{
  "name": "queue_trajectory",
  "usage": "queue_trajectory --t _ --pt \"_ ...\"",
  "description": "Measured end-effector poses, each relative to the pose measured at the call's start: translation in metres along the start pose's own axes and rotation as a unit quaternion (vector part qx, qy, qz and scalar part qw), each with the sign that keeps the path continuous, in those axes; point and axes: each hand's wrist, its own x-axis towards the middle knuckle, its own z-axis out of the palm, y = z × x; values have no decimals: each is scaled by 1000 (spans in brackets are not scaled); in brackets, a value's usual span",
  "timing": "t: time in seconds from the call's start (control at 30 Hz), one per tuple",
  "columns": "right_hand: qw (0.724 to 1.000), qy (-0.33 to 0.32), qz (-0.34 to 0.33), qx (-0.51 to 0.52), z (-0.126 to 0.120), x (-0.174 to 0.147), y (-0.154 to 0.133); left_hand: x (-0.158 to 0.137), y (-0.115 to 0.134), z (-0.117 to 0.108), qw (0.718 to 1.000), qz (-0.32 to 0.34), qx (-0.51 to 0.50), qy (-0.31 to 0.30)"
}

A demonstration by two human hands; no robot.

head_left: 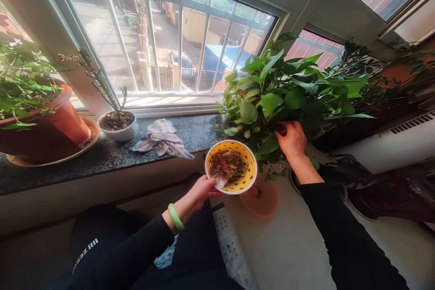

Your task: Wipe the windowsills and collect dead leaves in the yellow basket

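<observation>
My left hand (203,189) grips the rim of a yellow slotted basket (252,170), and its thumb presses on a pale crumpled scrap (221,181) at the inner wall. Dry brown leaves (231,165) lie in the basket. To the right, my right hand (292,139) reaches into the leafy green plant (272,99). Its thumb and fingers are bent together, and their tips are partly hidden among the leaves, so what they hold does not show.
A crumpled cloth (165,138) lies on the dark stone sill (200,129), beside a small white pot (124,131) with a thin plant. A large red-brown pot (50,133) stands at left. An orange round container (265,201) sits below the basket. A barred window (163,41) rises behind.
</observation>
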Motion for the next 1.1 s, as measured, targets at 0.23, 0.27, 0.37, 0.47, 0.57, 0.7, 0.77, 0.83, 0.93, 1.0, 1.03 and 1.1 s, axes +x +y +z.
queue_trajectory --t 0.23,0.27,0.37,0.47,0.57,0.7,0.77,0.83,0.93,1.0,1.03,1.1 --pt "996 0 -23 -90 7 -1 7 -1 0 -2 1000 8 3 -7" --pt "996 2 -25 -84 7 0 8 -1 0 -3 1000 7 2 -8" --pt "998 27 -33 -47 8 1 12 -1 -1 -5 1000 9 -4 -7" --pt "997 70 -16 -9 8 -3 13 -2 -1 -5 1000 9 -7 -6" --pt "995 100 19 22 10 -8 11 -3 -1 -4 1000 6 -5 -3" --pt "984 124 70 106 18 -6 9 -4 -3 -5 1000 6 -4 -2" --pt "971 140 109 161 25 0 9 -3 -4 -6 1000 7 -6 -3" --pt "957 153 160 186 32 10 12 -2 -4 -5 1000 6 -7 -2" --pt "952 157 205 167 41 24 18 -1 -4 -1 1000 6 -3 -6" --pt "952 157 209 160 43 31 21 -2 -3 2 1000 8 2 -11" --pt "950 157 212 165 43 33 23 -3 -2 3 1000 9 3 -13" --pt "944 148 224 190 39 34 25 -5 -2 5 1000 10 4 -17"
